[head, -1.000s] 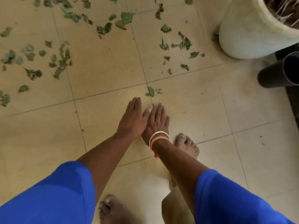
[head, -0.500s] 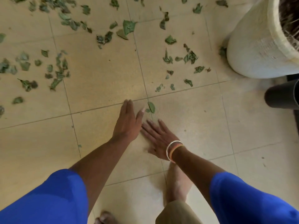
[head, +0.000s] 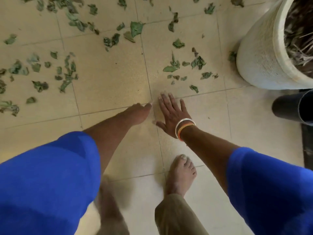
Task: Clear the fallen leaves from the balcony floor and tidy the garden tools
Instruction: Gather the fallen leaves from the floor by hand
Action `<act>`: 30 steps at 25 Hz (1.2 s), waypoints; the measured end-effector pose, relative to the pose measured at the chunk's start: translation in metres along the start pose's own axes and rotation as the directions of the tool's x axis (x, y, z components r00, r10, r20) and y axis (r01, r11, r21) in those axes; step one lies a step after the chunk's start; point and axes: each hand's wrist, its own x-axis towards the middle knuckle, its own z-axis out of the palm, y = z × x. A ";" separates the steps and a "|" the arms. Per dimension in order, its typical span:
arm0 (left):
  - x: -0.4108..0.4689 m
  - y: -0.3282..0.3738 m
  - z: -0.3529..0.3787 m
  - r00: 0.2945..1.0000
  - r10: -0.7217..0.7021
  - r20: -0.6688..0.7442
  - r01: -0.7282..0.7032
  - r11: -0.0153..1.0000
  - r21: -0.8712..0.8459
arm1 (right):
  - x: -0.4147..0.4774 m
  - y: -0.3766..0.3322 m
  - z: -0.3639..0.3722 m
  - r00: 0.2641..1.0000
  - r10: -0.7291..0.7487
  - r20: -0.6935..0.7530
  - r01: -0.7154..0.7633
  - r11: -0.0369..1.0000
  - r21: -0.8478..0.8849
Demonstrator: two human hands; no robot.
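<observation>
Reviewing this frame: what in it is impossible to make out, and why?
All in the head view:
- Left hand: its own back hides the fingers, so whether it holds a leaf is unclear.
- Tall white textured planter: cut off by the right edge; its contents are only a dark, stringy blur.
- Dark cylindrical container: mostly beyond the right edge, so what it is cannot be told.
- Bare left foot: smeared by motion blur.

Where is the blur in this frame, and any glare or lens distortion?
Head view: left foot smeared by motion blur, left hand softer too; right hand and the leaves ahead fairly sharp. Light soft and even, no glare, faint shadows only. Wide-angle bends the grout lines and tilts the pot at the edge.
</observation>
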 end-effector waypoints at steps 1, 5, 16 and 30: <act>-0.003 0.007 -0.001 0.998 0.052 -0.041 -0.051 0.998 0.037 | -0.013 -0.002 0.007 0.999 0.047 0.007 -0.048 0.998 0.037; 0.012 0.032 -0.018 0.897 0.439 -0.055 -0.380 0.827 0.414 | -0.017 0.017 0.026 0.847 0.532 0.011 -0.509 0.804 0.308; 0.110 0.070 -0.049 0.477 0.869 0.129 -0.536 0.171 0.827 | 0.126 0.117 -0.049 0.597 0.705 -0.382 -0.479 0.696 0.535; 0.126 0.064 -0.066 0.325 0.836 0.442 -0.636 -0.153 0.757 | 0.109 0.122 -0.041 0.401 0.864 -0.305 -0.567 0.496 0.658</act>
